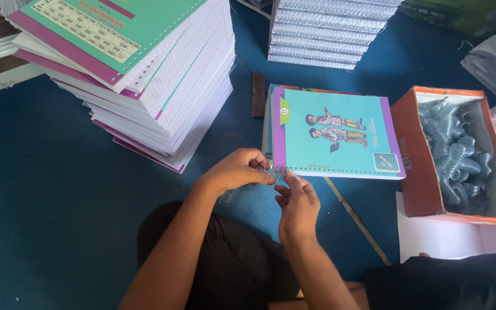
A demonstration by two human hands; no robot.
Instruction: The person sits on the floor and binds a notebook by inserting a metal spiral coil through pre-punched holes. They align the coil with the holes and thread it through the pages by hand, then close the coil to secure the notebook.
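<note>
Nearest, dark-trousered knees, then left hand (239, 170) and right hand (298, 208) pinching a clear spiral coil (258, 178) at the near-left corner of the turquoise notebook (334, 133) lying on the blue floor (53, 189). Binding seemingly just begun: coil barely entered, nearly the whole punched edge left. Beyond, stacked unbound notebooks (156, 86) and an orange box of coils (454, 155) at right.
</note>
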